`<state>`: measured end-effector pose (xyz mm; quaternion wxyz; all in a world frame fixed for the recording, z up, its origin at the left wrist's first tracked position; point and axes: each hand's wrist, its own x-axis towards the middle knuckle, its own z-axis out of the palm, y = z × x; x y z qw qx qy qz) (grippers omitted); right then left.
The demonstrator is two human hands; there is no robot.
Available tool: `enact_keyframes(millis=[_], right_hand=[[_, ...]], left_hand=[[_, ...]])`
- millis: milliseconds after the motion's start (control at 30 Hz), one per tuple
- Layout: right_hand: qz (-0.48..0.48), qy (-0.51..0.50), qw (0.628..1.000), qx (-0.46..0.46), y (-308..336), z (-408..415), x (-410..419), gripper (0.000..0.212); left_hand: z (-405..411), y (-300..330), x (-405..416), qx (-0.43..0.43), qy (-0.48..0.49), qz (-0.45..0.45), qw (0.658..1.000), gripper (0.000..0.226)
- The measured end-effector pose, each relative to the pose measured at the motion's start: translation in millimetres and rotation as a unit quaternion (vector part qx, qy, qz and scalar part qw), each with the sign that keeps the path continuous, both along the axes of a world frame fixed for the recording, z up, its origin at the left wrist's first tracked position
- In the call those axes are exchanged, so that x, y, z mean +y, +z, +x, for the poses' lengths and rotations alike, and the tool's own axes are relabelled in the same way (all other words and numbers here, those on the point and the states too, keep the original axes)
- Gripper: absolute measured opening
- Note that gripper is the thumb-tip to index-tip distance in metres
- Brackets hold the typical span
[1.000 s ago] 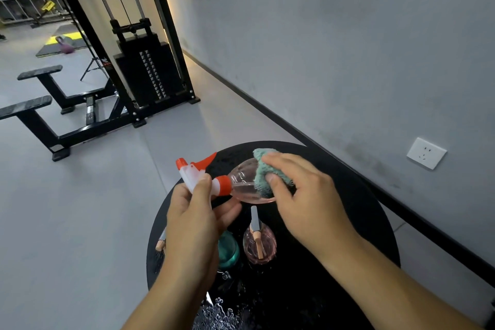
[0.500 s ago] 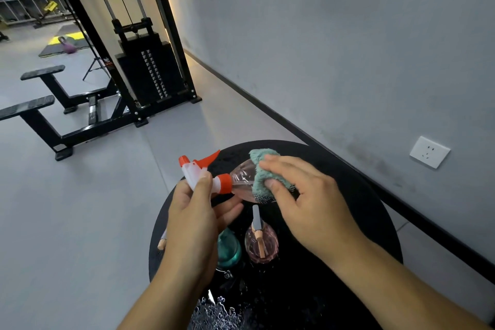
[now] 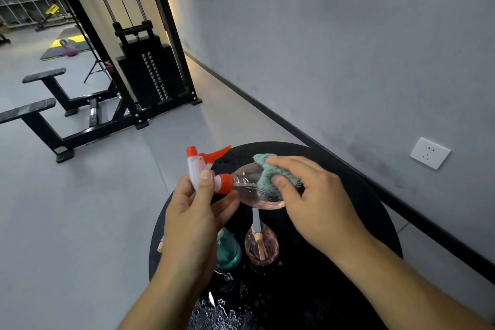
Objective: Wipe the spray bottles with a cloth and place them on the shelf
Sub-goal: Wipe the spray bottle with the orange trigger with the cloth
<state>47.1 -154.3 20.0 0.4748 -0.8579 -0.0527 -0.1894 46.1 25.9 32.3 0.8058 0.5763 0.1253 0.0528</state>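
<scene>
Here, black round table (image 3: 375, 222), grey floor (image 3: 80, 222).

Black cable machine (image 3: 150, 72), wall socket (image 3: 430, 153)

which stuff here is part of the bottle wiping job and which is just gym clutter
Part of the job:
left hand holding the orange-topped spray bottle
right hand pressing the teal cloth on it
teal bottle and pink bottle on the black round table

Just lying about:
cable machine
benches
wall socket
</scene>
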Motion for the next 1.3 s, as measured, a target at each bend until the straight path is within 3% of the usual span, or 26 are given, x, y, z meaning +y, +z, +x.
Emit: enact_keyframes(millis=[133,333,500,733,900,1067,1300], right_hand=[[0.039,-0.049,0.998,-0.008,0.0,3.6,-7.3,0.031],[0.02,0.025,0.999,-0.008,2.7,-4.2,4.0,0.033],[0.093,-0.035,0.995,0.022,-0.5,2.1,-7.5,0.027],[0.154,-0.011,0.988,-0.012,1.0,-3.2,7.0,0.027],[0.151,0.018,0.988,-0.005,-2.5,-7.0,9.4,0.03],[0.228,-0.002,0.973,0.034,-0.9,-2.0,4.1,0.024],[0.239,-0.016,0.97,0.036,-4.0,-3.5,6.2,0.024]], left_hand=[[0.7,4.3,1.7,-0.014,0.003,-0.015,1.0,0.022],[-0.9,2.7,1.3,-0.01,-0.016,-0.013,1.0,0.024],[0.7,7.5,6.6,-0.004,-0.005,-0.005,1.0,0.026],[4.1,5.4,6.1,0.026,-0.005,-0.05,0.998,0.044],[10.9,2.1,12.3,0.066,0.005,-0.131,0.989,0.032],[10.1,8.1,13.7,0.067,0.001,-0.193,0.979,0.015],[8.4,8.7,10.9,0.09,-0.02,-0.169,0.981,0.015]])
